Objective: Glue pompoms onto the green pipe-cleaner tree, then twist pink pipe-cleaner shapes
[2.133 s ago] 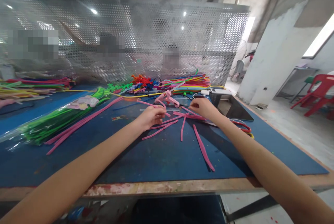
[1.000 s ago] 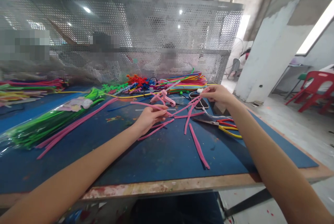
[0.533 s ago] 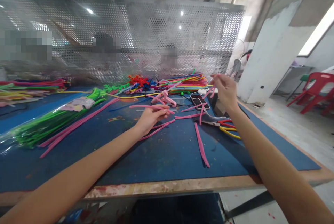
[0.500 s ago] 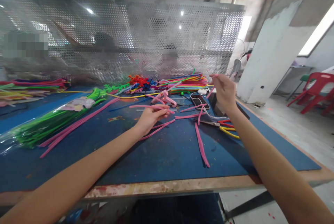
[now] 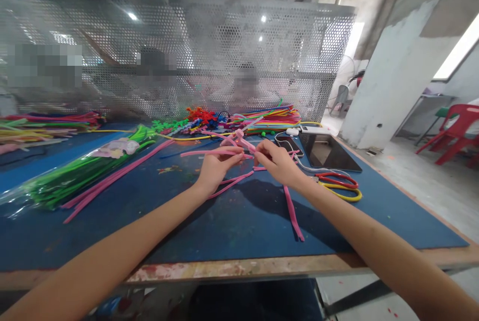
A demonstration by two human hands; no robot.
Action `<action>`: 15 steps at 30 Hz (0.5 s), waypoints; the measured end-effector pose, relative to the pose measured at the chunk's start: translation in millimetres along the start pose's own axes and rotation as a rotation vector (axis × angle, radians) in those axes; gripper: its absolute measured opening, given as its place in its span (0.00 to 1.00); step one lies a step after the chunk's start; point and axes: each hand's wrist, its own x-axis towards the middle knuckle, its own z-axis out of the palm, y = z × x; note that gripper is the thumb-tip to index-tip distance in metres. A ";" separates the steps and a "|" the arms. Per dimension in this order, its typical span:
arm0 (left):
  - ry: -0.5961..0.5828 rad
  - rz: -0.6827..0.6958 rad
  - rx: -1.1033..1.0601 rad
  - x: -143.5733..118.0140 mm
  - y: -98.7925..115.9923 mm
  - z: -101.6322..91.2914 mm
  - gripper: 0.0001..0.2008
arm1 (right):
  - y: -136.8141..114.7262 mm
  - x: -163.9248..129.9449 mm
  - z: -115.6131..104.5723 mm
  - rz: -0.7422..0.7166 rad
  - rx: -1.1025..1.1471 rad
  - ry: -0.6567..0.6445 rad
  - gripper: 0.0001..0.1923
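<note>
Head view shows your left hand [image 5: 215, 167] pinching a pink pipe cleaner [image 5: 204, 153] whose long axis runs leftward above the bench [image 5: 232, 221]; your right hand [image 5: 277, 162], fingers closed on its right end, meets it at center.

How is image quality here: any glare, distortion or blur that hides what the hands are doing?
Head view: wide-angle bending at the edges; window glare far right; faces behind the mesh screen pixelated. Left hand and right hand are sharp, pinching pink pipe cleaners; soft shadow on the blue mat.
</note>
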 end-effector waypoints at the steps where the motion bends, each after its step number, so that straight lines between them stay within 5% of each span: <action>1: 0.001 0.008 0.005 -0.5 0.1 0.2 0.14 | -0.1 -0.2 0.7 0.003 -0.002 0.001 0.08; 15: -0.005 0.048 0.060 -2.0 -1.9 1.1 0.13 | 1.0 -1.6 4.9 0.052 0.077 0.021 0.09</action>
